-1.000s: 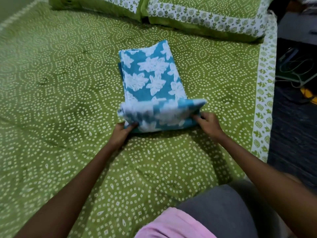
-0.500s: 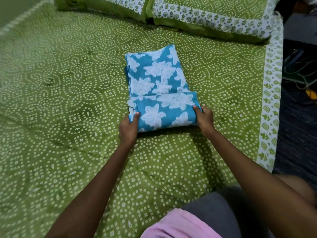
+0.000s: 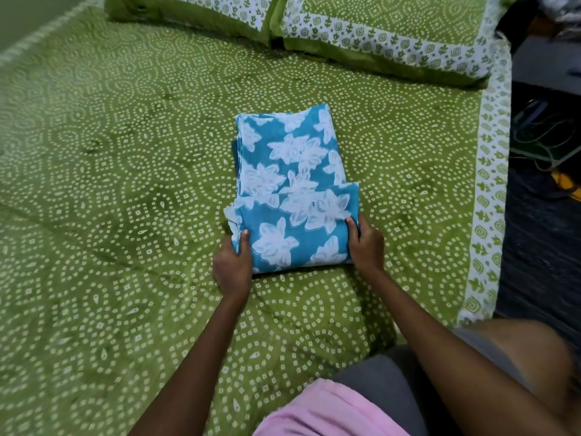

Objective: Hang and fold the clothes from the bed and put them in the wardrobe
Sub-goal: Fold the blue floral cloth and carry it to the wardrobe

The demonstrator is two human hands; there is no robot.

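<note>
A blue cloth with white flowers [image 3: 292, 190] lies folded in a long strip on the green patterned bed [image 3: 125, 215]. Its near end is doubled over onto itself. My left hand [image 3: 232, 265] grips the left edge of that doubled part, thumb on top. My right hand [image 3: 366, 247] grips its right edge the same way. The fingers under the fabric are hidden. No wardrobe or hanger is in view.
Two green pillows [image 3: 377, 29] with white printed borders lie at the head of the bed. The bed's right edge [image 3: 490, 199] drops to a dark floor with cables and a flat device [image 3: 544, 136]. My knee in grey and a pink top show at the bottom.
The near end of the cloth, lifted a second ago, has been folded away from me and laid flat on the strip. Both hands kept their hold on its side edges.
</note>
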